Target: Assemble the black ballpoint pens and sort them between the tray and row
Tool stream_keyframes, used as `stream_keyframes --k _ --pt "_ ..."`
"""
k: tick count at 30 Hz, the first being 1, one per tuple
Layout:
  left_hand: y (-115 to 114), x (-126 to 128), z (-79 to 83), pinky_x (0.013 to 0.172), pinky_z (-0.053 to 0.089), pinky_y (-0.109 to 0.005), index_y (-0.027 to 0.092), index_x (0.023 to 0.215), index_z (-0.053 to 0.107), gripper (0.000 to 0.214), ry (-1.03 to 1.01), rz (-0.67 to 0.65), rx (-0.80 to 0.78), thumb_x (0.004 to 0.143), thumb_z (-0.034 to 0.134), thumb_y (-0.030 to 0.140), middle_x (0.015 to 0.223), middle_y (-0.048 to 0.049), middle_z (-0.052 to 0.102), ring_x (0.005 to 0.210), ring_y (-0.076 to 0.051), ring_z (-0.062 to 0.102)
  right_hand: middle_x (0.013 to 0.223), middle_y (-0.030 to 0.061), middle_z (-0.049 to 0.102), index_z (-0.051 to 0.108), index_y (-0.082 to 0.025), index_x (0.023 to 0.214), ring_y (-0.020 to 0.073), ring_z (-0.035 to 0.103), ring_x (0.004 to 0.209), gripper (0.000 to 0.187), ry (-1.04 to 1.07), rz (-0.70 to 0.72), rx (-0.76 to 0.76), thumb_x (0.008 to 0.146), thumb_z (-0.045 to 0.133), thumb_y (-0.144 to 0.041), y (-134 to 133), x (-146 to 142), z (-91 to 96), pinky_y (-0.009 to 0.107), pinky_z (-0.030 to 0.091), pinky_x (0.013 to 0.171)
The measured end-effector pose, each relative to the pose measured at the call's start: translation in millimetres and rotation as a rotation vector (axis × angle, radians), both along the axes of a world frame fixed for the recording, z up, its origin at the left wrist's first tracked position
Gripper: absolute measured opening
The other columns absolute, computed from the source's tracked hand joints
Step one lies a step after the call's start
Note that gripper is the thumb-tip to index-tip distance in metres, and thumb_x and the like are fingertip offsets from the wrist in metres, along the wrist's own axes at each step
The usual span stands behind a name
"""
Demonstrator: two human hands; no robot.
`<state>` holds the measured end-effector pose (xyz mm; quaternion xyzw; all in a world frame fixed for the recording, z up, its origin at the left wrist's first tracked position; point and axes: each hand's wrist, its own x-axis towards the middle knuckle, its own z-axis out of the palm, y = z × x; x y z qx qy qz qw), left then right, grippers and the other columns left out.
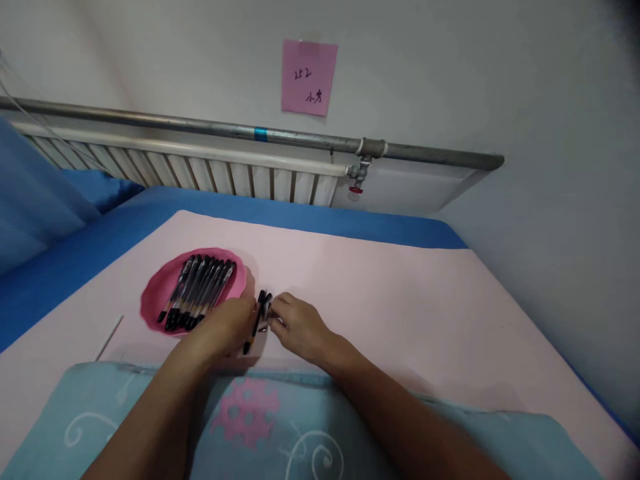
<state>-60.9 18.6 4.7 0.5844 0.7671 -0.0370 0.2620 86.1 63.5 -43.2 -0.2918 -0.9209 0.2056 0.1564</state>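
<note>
A black-capped pen [254, 325] with an orange-brown lower part stands slanted between my two hands. My left hand [235, 325] is closed against it from the left, with most of its fingers hidden behind the back of the hand. On the other side, my right hand [300, 327] pinches at a small dark and shiny piece [267, 303] close to the pen's upper end; its exact kind is too small to make out. Left of my hands, a pink scalloped plate [148, 303] holds several similar black pens [200, 290] lying side by side.
A thin white stick [109, 337] lies left of the plate on the pale pink tabletop [400, 313]. Teal patterned cloth [310, 427] covers the near edge. Behind the table run a radiator [240, 175], a metal pipe [200, 125] and a red-handled valve [356, 190].
</note>
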Motion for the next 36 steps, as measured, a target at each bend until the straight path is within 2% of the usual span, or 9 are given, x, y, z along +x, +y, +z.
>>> stream_keyframes --k 6,11,16,18,20,22,25,30,36 --pt "0 1 2.2 0.050 0.039 -0.028 0.014 0.084 0.061 0.022 0.010 0.002 0.031 0.077 0.042 0.023 0.060 -0.0122 0.064 0.051 -0.020 0.059 0.089 0.0031 0.054 0.053 -0.018 0.084 0.0132 0.051 0.078 0.009 0.019 0.013 0.005 0.082 0.045 -0.020 2 1 -2.1 0.024 0.038 0.068" --pt "-7 0 0.7 0.051 0.038 -0.027 0.017 0.076 0.062 0.015 -0.128 0.128 0.196 0.071 0.051 0.025 0.048 -0.0067 0.058 0.050 -0.020 0.057 0.088 0.0030 0.054 0.053 -0.018 0.083 0.0133 0.051 0.078 0.008 0.025 0.022 -0.002 0.081 0.045 -0.017 3 1 -2.6 0.024 0.038 0.067" --pt "-10 -10 15.4 0.047 0.035 -0.026 0.019 0.074 0.062 0.019 -0.192 0.168 0.216 0.073 0.046 0.030 0.046 -0.0030 0.057 0.040 -0.017 0.051 0.082 0.0023 0.052 0.054 -0.017 0.081 0.0122 0.050 0.072 0.011 0.019 0.001 -0.018 0.083 0.043 -0.020 1 1 -1.3 0.023 0.037 0.065" --pt "-9 -23 24.0 0.048 0.035 -0.026 0.020 0.080 0.062 0.024 -0.100 0.219 0.302 0.076 0.042 0.033 0.053 -0.0035 0.060 0.044 -0.017 0.053 0.080 0.0018 0.052 0.054 -0.017 0.080 0.0117 0.049 0.070 0.011 0.027 0.012 -0.034 0.083 0.043 -0.020 1 1 0.0 0.023 0.036 0.064" --pt "-9 -39 29.9 0.053 0.037 -0.028 0.020 0.087 0.061 0.030 0.088 0.326 0.448 0.078 0.039 0.037 0.065 -0.0060 0.064 0.057 -0.021 0.058 0.079 0.0015 0.052 0.055 -0.017 0.079 0.0112 0.049 0.069 0.010 0.055 0.007 -0.065 0.081 0.045 -0.018 1 1 1.0 0.023 0.036 0.063" --pt "-9 -54 30.9 0.058 0.039 -0.031 0.019 0.092 0.061 0.033 0.253 0.418 0.516 0.078 0.038 0.037 0.075 -0.0090 0.066 0.069 -0.025 0.060 0.077 0.0010 0.052 0.055 -0.017 0.078 0.0108 0.048 0.068 0.010 0.095 -0.025 -0.102 0.080 0.045 -0.015 2 0 1.3 0.022 0.035 0.062" --pt "-6 -67 24.0 0.061 0.040 -0.033 0.019 0.089 0.061 0.031 0.317 0.443 0.455 0.075 0.040 0.037 0.081 -0.0100 0.066 0.076 -0.027 0.060 0.073 0.0003 0.051 0.056 -0.017 0.075 0.0105 0.047 0.066 0.011 0.140 -0.071 -0.131 0.079 0.046 -0.013 5 -1 0.7 0.022 0.034 0.060" --pt "3 -62 8.7 0.061 0.041 -0.033 0.020 0.081 0.060 0.030 0.329 0.369 0.361 0.071 0.044 0.044 0.086 -0.0100 0.065 0.080 -0.027 0.059 0.072 0.0005 0.051 0.056 -0.017 0.074 0.0106 0.046 0.066 0.012 0.168 -0.086 -0.131 0.078 0.046 -0.012 7 0 -0.2 0.021 0.034 0.060" --pt "7 -55 3.7 0.066 0.043 -0.035 0.014 0.091 0.058 0.038 0.441 0.293 0.331 0.071 0.045 0.043 0.097 -0.0162 0.062 0.088 -0.030 0.058 0.070 0.0002 0.051 0.056 -0.016 0.073 0.0101 0.045 0.063 0.011 0.179 -0.086 -0.143 0.077 0.047 -0.011 7 0 1.8 0.021 0.033 0.058"
